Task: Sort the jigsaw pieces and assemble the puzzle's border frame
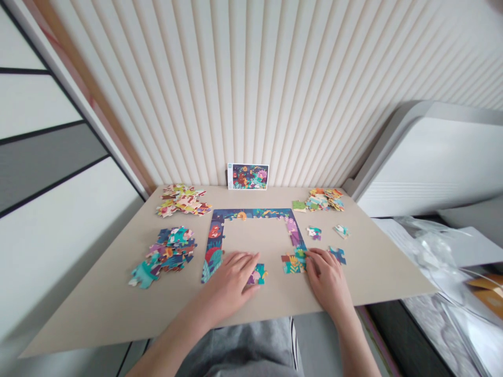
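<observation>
A jigsaw border (218,228) lies on the table, with its top, left and right sides joined. My left hand (234,275) rests palm down at the lower left of the border, fingers stretched out. Joined or adjacent puzzle pieces (259,274) show beside its fingertips and thumb; the rest there is hidden under the hand. My right hand (328,272) lies at the lower right corner, its slightly bent fingers touching the edge of the corner pieces (294,263). Nothing is visibly gripped in it. A gap separates the pieces near the two hands.
Puzzle piles lie at the left (167,254), back left (183,200) and back right (324,200). Loose pieces (314,233) (341,231) and a blue piece (338,255) sit right of the border. A picture card (248,177) leans against the ribbed wall (251,94).
</observation>
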A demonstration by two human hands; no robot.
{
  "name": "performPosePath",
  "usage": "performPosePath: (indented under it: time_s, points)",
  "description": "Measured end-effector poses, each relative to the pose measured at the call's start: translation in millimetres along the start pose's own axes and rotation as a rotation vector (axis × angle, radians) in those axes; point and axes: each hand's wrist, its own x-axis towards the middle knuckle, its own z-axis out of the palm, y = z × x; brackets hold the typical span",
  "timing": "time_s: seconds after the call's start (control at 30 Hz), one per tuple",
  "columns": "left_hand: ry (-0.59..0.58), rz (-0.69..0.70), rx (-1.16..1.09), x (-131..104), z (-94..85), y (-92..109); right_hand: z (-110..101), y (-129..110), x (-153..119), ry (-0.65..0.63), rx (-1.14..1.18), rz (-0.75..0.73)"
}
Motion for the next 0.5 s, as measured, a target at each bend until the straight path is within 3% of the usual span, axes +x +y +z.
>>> performPosePath:
  time_s: [0.17,0.5]
  points:
    - [-0.039,-0.056,0.025,13,13.8,10,-1,-1,0,-0.017,0.001,0.014]
    - [0.029,-0.101,0.01,46,38.2,45,-2,-1,0,-0.031,-0.002,0.016]
